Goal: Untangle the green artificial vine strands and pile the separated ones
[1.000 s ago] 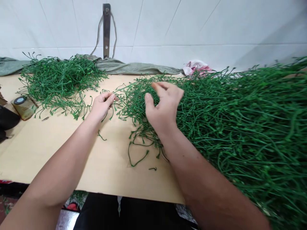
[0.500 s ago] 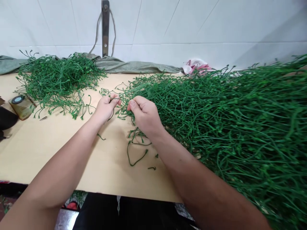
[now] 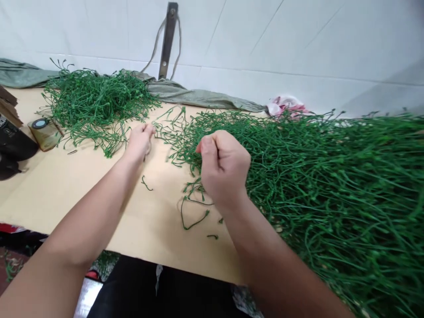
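A large heap of thin green plant stems with small knobbed tips (image 3: 331, 176) spreads over the right of the table. My right hand (image 3: 225, 165) is closed in a fist in front of its left end; whatever lies inside the fist is hidden. My left hand (image 3: 139, 139) is over the table between this heap and a smaller pile of the same stems (image 3: 99, 99) at the back left. Its fingers are bent together, and I cannot make out what is in them. Loose stems (image 3: 170, 130) lie just right of it, and a bent stem (image 3: 195, 223) lies nearer me.
The table (image 3: 139, 225) has a tan top. On its left stand an amber container with a dark round cap (image 3: 46, 134) and a black object (image 3: 15, 141). Grey-green cloth (image 3: 198, 97) and a pink-and-white cloth (image 3: 286, 106) lie along the tiled wall.
My hands have moved apart: the left went left, the right went right and towards me. The thin stem seen at my left fingers is no longer distinguishable. The view has shifted and tilted.
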A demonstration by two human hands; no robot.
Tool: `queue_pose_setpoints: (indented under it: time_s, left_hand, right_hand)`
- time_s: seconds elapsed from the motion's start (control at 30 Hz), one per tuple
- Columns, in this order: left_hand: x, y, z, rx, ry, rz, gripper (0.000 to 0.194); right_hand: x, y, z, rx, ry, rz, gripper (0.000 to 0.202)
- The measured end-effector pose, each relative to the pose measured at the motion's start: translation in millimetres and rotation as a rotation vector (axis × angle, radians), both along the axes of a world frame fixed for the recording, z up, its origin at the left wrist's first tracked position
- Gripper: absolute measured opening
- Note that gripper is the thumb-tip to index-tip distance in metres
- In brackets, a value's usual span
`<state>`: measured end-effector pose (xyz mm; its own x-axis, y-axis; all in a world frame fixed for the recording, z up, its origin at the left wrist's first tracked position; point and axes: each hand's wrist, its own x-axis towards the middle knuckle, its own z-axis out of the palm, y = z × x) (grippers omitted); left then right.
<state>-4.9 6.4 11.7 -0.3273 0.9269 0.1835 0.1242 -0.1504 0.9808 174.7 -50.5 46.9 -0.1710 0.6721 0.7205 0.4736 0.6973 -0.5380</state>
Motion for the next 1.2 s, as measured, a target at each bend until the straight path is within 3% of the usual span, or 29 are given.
queue_pose_setpoints:
  time_s: [0.1, 0.17, 0.23, 0.3, 0.4, 0.57, 0.7, 0.8, 0.97, 1.2]
  left_hand:
    - [15.8, -14.2, 15.4, -0.089, -0.122, -0.095, 0.021]
    - [23.2, -19.0, 20.9, -0.081, -0.163, -0.192, 0.02]
    - [23.4, -19.3, 21.6, -0.051, -0.185, -0.238, 0.02]
    - [18.9, -17.4, 20.2, -0.009, -0.195, -0.241, 0.022]
    - [13.9, -16.4, 20.0, 0.041, -0.204, -0.236, 0.024]
    - [24.7, -23.8, 24.2, 0.071, -0.234, -0.288, 0.022]
    - [36.5, -29.4, 26.3, 0.075, -0.284, -0.365, 0.024]
    - [39.2, -32.1, 28.6, 0.094, -0.272, -0.397, 0.023]
    - [36.4, -33.1, 30.8, 0.051, -0.361, -0.442, 0.03]
    - [31.7, -29.9, 27.3, 0.003, -0.59, -0.45, 0.023]
  right_hand:
    - [20.3, 39.1, -19.7, -0.052, -0.095, -0.266, 0.03]
    - [33.8, 61.2, -32.2, 0.001, -0.127, -0.445, 0.03]
    - [40.8, 70.3, -39.1, 0.092, -0.146, -0.565, 0.036]
    - [38.0, 66.3, -39.6, 0.155, -0.177, -0.588, 0.038]
    - [19.5, 47.6, -34.1, 0.138, -0.214, -0.467, 0.032]
    - [-11.4, 23.2, -31.3, -0.012, -0.134, -0.127, 0.027]
    - [-20.4, 18.6, -33.1, -0.258, 0.01, 0.176, 0.022]
    - [-22.5, 17.1, -30.5, -0.465, 0.13, 0.318, 0.017]
    - [-22.8, 16.0, -25.7, -0.463, 0.201, 0.311, 0.016]
    - [-20.0, 19.9, -31.0, -0.16, 0.016, 0.161, 0.019]
